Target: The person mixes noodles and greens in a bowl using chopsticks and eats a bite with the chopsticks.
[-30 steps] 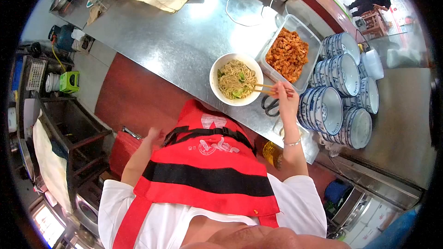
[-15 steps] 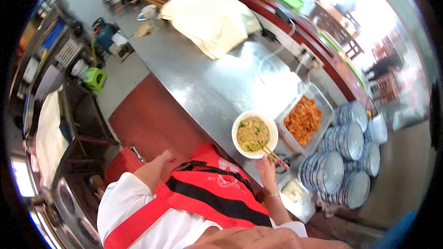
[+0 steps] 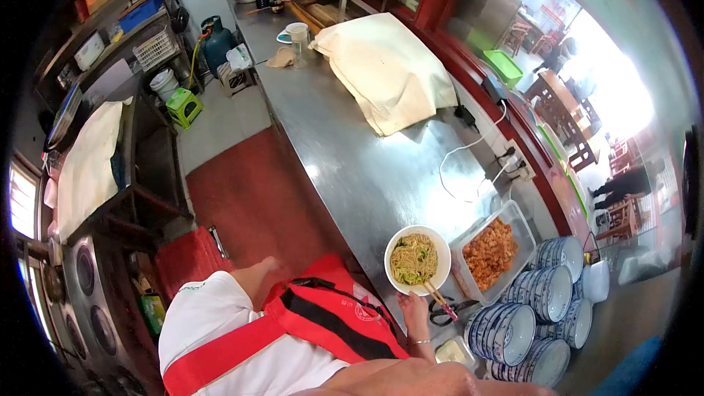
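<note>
A white bowl (image 3: 442, 267) of noodles (image 3: 413, 258) with green leaves stands at the counter's near edge. My right hand (image 3: 413, 309) grips its near rim. Just right of that hand, the chopsticks (image 3: 438, 298) lean in the bowl, their outer ends over the rim and out of my fingers. My left hand (image 3: 268, 267) hangs beside the red apron, away from the counter; its fingers are blurred. A clear tub (image 3: 529, 251) of reddish-brown food (image 3: 490, 255) sits right of the bowl. Black-handled scissors (image 3: 442, 314) lie partly behind the chopsticks.
Stacked blue-and-white bowls (image 3: 513, 334) stand at the right end of the steel counter (image 3: 345, 176). A small container (image 3: 455, 352) is near them. Farther along lie a white cable (image 3: 445, 165) and a cream cloth (image 3: 389, 66). A red stool (image 3: 192, 262) is at the left.
My right hand has let go of the chopsticks and moved to the bowl's rim. The view has swung left along the counter. My left hand remains beside the apron.
</note>
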The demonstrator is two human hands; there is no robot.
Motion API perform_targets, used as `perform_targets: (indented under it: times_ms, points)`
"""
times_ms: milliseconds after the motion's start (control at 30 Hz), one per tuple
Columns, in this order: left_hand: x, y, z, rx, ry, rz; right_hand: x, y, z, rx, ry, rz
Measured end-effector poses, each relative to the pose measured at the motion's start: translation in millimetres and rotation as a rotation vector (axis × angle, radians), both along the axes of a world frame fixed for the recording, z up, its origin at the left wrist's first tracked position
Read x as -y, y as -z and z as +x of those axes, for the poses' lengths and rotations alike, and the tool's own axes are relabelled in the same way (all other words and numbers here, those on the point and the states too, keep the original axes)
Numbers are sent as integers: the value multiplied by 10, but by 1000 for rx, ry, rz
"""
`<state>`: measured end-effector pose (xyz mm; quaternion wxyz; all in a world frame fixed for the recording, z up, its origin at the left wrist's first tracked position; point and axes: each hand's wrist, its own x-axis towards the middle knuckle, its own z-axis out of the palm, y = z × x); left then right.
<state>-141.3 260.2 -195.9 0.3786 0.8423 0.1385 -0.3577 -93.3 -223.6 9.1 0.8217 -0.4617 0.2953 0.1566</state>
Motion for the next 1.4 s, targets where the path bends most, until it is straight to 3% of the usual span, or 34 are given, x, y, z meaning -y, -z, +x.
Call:
perform_targets:
  times_ms: [133,267,333,433,567,667,733,967,1033,1167,1267,1333,1400]
  points:
    - [-88,6,-216,-167,-283,-46,7,-47,16,-1,-18,1]
    - [-208,118,-200,-279,-514,-243,75,98,-39,6,113,-5]
    - [-206,168,-102,-360,-641,-352,74,176,-17,3,34,-29]
    - [-179,185,31,-442,-671,-374,15,194,-30,1,64,-41]
    - [-215,-129,231,-392,-487,-225,-124,306,-11,36,113,-29]
    - [-286,-290,333,-102,-286,-382,-250,283,-16,38,160,-40]
    - [-298,-192,435,-244,-465,-357,-325,280,-14,32,187,-82]
    - [-479,-161,842,-394,-315,-271,-590,176,-44,82,262,-69]
    - [-520,-139,947,-423,-247,-244,-677,160,-66,110,389,-9]
    - [-557,-192,1139,-444,-16,-178,-706,179,-91,81,429,-55]
    - [-382,-291,1212,-288,310,-128,-687,191,-117,80,482,-63]
    - [-93,-586,1185,44,657,-72,-685,162,-168,40,535,-56]
    - [351,-1322,1114,-102,688,-136,-720,128,-291,75,506,-25]
